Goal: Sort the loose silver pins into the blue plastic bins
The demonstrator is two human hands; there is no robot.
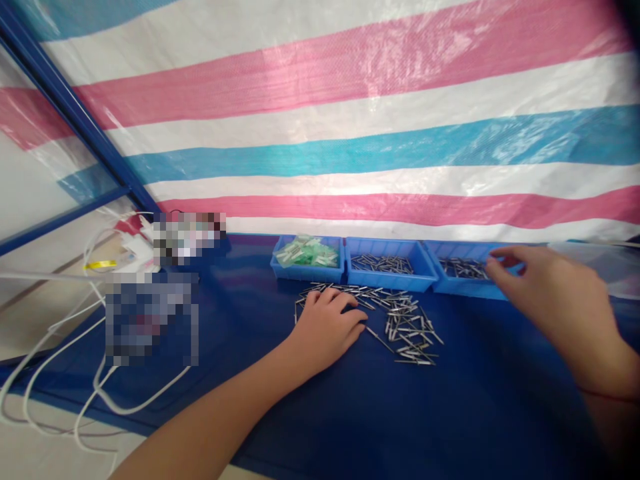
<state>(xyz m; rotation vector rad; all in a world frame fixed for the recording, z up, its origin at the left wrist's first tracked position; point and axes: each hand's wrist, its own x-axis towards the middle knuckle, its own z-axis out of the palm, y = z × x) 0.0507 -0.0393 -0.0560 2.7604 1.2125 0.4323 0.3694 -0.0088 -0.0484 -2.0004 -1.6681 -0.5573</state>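
Observation:
Loose metal pop rivets (403, 320) lie scattered on the dark blue table. My left hand (333, 323) rests at the left part of this pile, fingers spread and bent, tips among the rivets. Over the right blue bin (453, 285), my right hand (555, 287) has thumb and forefinger brought together in a pinch at its right end. Whatever sits between those fingertips, if anything, is too small to make out. That bin holds short metal rivets (464, 269). More rivets (383, 264) fill the bottom of the middle blue bin (393, 278).
The left blue bin (307, 272) contains green and whitish small pieces (307, 252). White cables (103, 387) loop over the table's left side, near blurred-out items. A striped tarp (350, 157) hangs behind; clear plastic (617, 267) lies at far right. A blue post (75, 113) slants at left.

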